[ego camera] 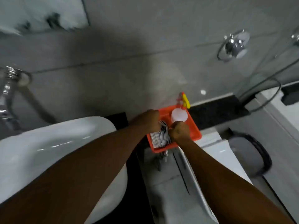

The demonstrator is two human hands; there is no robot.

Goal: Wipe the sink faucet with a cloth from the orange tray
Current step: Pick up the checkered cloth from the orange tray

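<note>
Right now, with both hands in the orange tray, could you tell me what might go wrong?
The orange tray seems to overhang the dark ledge at its near end, so tugging the cloth could tip it. The white cup stands right beside the right hand and could be knocked over. The left hand and right hand both grip the bunched cloth; a loose end might snag the spray bottle behind.

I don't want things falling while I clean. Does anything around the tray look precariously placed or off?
Yes: the orange tray sits askew, and its near corner seems to overhang its support. Both the left hand and right hand are in it, gripping the striped cloth. A spray bottle stands inside. Nothing looks spilled.
</note>
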